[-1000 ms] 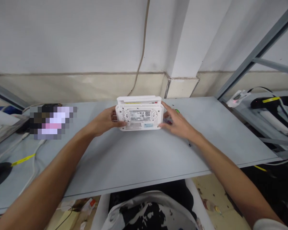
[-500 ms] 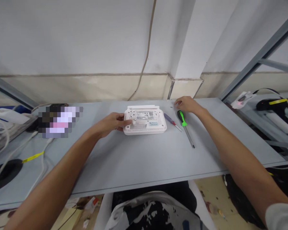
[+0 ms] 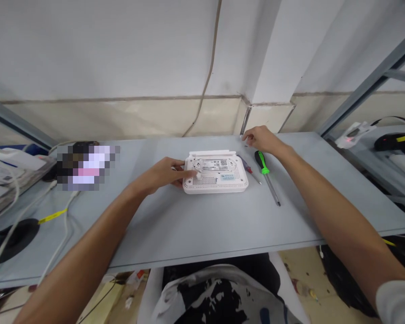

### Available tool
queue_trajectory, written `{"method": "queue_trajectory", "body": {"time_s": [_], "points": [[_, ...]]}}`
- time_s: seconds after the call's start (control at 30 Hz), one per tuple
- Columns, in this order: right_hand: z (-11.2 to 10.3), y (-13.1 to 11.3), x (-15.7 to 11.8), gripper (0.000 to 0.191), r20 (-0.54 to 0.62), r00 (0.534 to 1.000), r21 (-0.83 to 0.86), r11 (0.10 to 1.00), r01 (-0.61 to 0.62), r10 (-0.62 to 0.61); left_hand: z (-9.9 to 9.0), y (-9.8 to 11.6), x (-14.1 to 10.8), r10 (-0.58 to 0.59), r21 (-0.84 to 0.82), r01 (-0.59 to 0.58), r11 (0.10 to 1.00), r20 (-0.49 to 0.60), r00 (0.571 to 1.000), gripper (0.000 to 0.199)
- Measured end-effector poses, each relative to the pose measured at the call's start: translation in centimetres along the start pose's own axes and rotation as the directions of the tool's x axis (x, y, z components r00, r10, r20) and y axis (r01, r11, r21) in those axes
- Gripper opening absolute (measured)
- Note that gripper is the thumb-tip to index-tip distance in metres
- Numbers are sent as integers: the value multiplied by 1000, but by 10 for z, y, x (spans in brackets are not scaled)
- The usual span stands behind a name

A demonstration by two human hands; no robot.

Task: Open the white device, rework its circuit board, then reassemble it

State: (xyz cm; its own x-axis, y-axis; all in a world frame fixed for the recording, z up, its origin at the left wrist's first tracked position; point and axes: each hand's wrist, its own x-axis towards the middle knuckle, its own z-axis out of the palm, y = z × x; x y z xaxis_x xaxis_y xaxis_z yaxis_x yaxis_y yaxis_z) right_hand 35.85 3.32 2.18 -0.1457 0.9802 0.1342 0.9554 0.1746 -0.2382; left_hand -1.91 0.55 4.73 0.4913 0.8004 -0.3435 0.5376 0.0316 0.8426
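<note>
We find the white router (image 3: 216, 173) lying underside up, near the middle of the counter's far edge. Its label and round recesses face upward, where they are open to the hands; we judge this the reason for its placement. The left hand (image 3: 158, 174) reaches in from the left with its fingers extended and nearly flat, the fingertips resting on the underside. It steadies the unit by touch and does not grip it. A small white speck at the fingertip is too small for us to identify. The right hand (image 3: 263, 140) rests near the far edge with its fingers drawn loosely together; we cannot tell whether they hold anything tiny. Just right of the router lies a small purple-handled screwdriver (image 3: 247, 167), with a green-handled screwdriver (image 3: 262, 163) beside it, both within easy reach of the right hand. Cables (image 3: 65, 229) run along the counter's left end.
</note>
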Motion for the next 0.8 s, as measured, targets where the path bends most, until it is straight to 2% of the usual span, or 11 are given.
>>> {"method": "queue_trajectory", "body": {"time_s": [0.2,0.33,0.43,0.53,0.63,0.73,0.8], "points": [[10,4,5,22,-17,999,-20,999,27,-28,2,7,-4,-35,53,36,998,-15,999,42],[21,4,4,24,-12,1000,-31,1000,-3,2,2,6,-2,-40,72,42,997,-28,999,46],[24,2,2,28,-23,1000,-37,999,-13,12,4,2,1,-44,79,51,996,-92,995,49],[13,-4,0,31,-53,999,-34,999,-8,6,8,-1,5,-7,106,26,994,-180,984,45],[-12,-17,-10,28,-114,993,39,999,34,-30,15,-5,8,84,200,-17,980,-330,940,42],[-34,-34,-30,13,-194,977,315,938,145,-86,19,-8,13,205,348,-50,936,-423,883,40],[-38,-44,-44,9,-141,980,465,865,190,-140,21,-7,15,270,413,-77,907,-433,860,34]]}}
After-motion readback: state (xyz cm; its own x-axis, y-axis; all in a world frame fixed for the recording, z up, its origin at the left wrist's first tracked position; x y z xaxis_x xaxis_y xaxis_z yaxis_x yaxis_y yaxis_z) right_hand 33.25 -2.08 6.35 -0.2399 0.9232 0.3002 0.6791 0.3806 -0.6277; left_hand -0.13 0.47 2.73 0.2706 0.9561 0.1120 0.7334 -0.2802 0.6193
